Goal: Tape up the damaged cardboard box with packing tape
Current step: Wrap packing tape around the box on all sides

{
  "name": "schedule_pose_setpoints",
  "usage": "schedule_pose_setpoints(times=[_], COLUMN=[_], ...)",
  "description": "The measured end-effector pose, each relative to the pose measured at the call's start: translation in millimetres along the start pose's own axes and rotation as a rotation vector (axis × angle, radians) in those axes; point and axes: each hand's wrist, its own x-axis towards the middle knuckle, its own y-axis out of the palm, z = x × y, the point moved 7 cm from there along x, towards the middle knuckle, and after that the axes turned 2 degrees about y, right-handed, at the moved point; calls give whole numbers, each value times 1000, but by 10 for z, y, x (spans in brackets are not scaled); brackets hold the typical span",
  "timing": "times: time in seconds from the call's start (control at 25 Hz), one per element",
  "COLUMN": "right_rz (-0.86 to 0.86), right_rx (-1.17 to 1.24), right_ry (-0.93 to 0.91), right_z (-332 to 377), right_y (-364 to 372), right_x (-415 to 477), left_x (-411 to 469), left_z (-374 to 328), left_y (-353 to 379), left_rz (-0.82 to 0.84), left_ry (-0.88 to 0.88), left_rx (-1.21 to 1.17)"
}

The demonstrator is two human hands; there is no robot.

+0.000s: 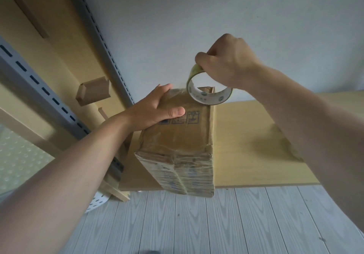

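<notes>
A brown cardboard box (183,141) lies lengthwise on a light wooden table (256,159), its near end hanging over the front edge and wrapped in clear tape. My left hand (155,112) grips the box's far left top corner, thumb across the top face. My right hand (226,60) holds a roll of packing tape (206,94) by its upper rim, above the box's far end. The roll touches or nearly touches the top face there. A faint strip of clear tape seems to run from the roll to the box.
A white wall stands behind the table. Grey slotted metal rails (110,52) and yellow wooden boards lean at the left. A small wooden block (92,94) sticks out of a board. Grey plank floor (197,224) lies below; a white perforated disc (96,202) sits at the lower left.
</notes>
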Motion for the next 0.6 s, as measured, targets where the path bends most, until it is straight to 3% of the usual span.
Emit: schedule_pose_setpoints(times=[0.36, 0.48, 0.6], right_rz=[134, 149, 113], right_rx=[-205, -247, -80], right_ry=[52, 79, 83], right_z=[-564, -738, -898], right_y=[80, 179, 373], right_x=[-230, -283, -374], left_x=[36, 60, 41], left_z=[21, 87, 205], left_y=[-35, 8, 22], left_rz=[-41, -83, -171], left_ry=[-10, -4, 16], left_rx=[32, -115, -278])
